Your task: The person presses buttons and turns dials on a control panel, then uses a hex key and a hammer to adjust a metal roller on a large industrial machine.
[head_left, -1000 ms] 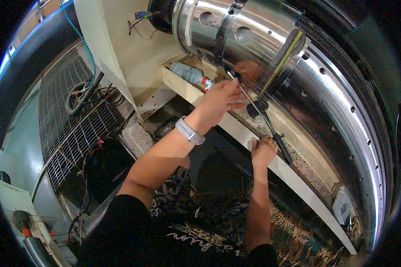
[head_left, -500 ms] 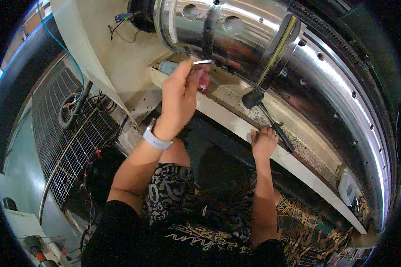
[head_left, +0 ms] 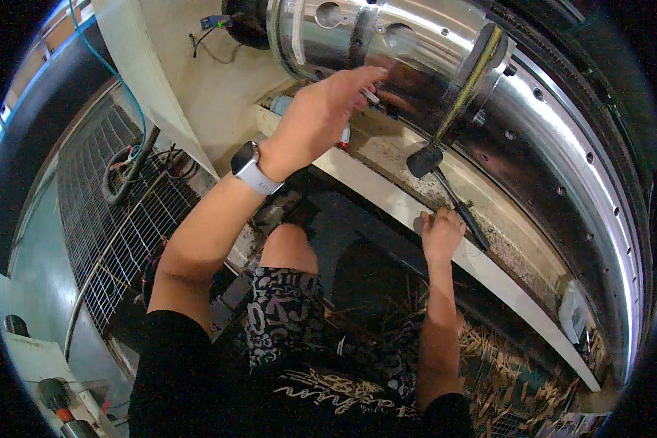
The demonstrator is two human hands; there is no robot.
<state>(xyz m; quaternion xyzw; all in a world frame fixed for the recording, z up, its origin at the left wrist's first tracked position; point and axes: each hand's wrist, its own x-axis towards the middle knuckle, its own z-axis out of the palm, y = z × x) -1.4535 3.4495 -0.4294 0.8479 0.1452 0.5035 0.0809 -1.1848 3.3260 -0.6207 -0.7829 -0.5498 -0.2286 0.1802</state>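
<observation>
My left hand [head_left: 321, 109] is raised against the shiny steel drum [head_left: 416, 44], fingers closed around a thin metal tool whose tip [head_left: 371, 95] shows at the fingertips. A grey-white watch [head_left: 248, 166] sits on that wrist. My right hand [head_left: 439, 232] is lower down, gripping the edge of the cream ledge [head_left: 372, 186] below the drum. A black tool handle [head_left: 460, 208] lies on the ledge just beyond its fingers. A black knob [head_left: 425, 160] hangs from a yellow-green bar [head_left: 477, 69] across the drum's front.
A large polished ring [head_left: 591, 190] with bolt holes surrounds the drum at right. A pale bottle [head_left: 280, 106] lies on the ledge behind my left hand. A wire grid [head_left: 95, 219] with cables is at left. Straw-like slivers [head_left: 511, 372] litter the lower right.
My left hand lifted off the ledge, rose past the bottle and now reaches right onto the drum. The right hand stayed on the ledge's edge. The view shifted slightly.
</observation>
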